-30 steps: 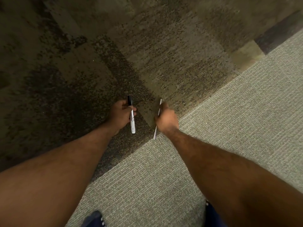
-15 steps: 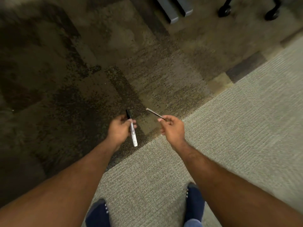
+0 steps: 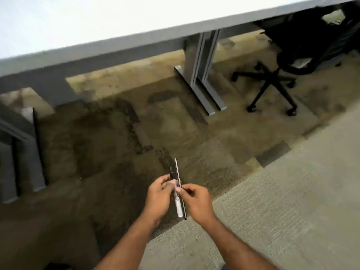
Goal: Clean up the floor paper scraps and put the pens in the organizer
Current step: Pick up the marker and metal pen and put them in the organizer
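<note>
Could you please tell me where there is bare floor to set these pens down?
The light carpet right of the right hand is bare. The dark carpet between the left desk leg and the middle desk leg is free too. Crowded: the office chair base beside that middle leg.

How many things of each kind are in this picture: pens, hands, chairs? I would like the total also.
Pens: 2, the white marker and the thin pen
Hands: 2, the left hand and the right hand
Chairs: 1, the office chair
Total: 5
</note>
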A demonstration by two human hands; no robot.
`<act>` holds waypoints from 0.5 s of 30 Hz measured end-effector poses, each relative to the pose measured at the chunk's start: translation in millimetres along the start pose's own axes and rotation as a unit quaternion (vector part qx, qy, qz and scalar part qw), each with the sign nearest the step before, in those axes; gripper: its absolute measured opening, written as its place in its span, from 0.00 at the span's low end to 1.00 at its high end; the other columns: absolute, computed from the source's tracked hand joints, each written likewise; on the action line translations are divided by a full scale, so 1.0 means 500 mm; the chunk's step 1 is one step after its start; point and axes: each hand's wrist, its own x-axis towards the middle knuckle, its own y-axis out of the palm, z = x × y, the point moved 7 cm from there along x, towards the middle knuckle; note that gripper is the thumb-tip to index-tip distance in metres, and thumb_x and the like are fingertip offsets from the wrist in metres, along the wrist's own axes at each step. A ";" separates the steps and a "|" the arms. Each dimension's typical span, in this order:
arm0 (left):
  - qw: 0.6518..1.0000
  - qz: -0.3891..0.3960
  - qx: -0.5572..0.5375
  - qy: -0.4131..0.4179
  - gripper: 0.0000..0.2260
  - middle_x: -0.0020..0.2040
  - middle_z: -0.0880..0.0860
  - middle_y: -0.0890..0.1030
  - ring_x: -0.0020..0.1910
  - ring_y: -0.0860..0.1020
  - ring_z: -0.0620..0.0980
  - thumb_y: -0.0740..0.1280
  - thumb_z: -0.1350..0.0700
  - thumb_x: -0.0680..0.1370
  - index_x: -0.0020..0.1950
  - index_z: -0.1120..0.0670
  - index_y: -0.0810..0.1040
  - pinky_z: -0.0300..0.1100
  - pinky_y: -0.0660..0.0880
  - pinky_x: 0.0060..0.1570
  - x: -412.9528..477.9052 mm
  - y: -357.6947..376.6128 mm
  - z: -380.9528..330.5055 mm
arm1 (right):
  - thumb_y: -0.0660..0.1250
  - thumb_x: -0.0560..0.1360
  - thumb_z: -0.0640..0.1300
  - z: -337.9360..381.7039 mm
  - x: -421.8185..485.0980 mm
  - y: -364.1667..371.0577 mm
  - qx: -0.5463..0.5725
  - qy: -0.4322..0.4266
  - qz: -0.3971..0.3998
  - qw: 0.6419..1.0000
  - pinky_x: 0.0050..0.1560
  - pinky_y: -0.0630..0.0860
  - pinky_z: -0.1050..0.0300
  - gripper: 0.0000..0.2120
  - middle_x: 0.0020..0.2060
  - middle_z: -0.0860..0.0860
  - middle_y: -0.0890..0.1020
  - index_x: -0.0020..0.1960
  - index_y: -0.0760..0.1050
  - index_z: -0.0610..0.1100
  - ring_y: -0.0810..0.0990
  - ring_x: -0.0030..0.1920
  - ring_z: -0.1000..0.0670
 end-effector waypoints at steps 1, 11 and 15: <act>1.000 -0.004 -0.004 0.007 0.09 0.47 0.57 0.86 0.47 0.83 0.53 0.65 0.66 0.79 0.59 0.63 0.78 0.52 0.78 0.54 -0.026 -0.011 -0.038 | 0.72 0.75 0.40 0.037 -0.014 0.007 0.007 0.000 -0.003 1.000 0.45 0.79 0.55 0.04 0.39 0.46 0.87 0.46 0.85 0.40 0.82 0.39 0.54; 0.999 0.033 -0.027 0.031 0.10 0.49 0.57 0.83 0.40 0.81 0.47 0.59 0.65 0.82 0.62 0.64 0.75 0.43 0.81 0.44 -0.216 -0.135 -0.320 | 0.71 0.76 0.38 0.349 -0.140 0.113 0.017 -0.032 0.005 0.999 0.42 0.75 0.66 0.07 0.41 0.46 0.86 0.50 0.85 0.36 0.80 0.39 0.59; 0.998 0.031 -0.029 0.041 0.12 0.54 0.61 0.84 0.47 0.81 0.53 0.63 0.66 0.80 0.63 0.65 0.74 0.55 0.77 0.58 -0.274 -0.198 -0.413 | 0.70 0.76 0.37 0.450 -0.178 0.160 0.002 -0.049 0.013 0.999 0.39 0.73 0.68 0.06 0.38 0.51 0.85 0.50 0.85 0.36 0.79 0.35 0.64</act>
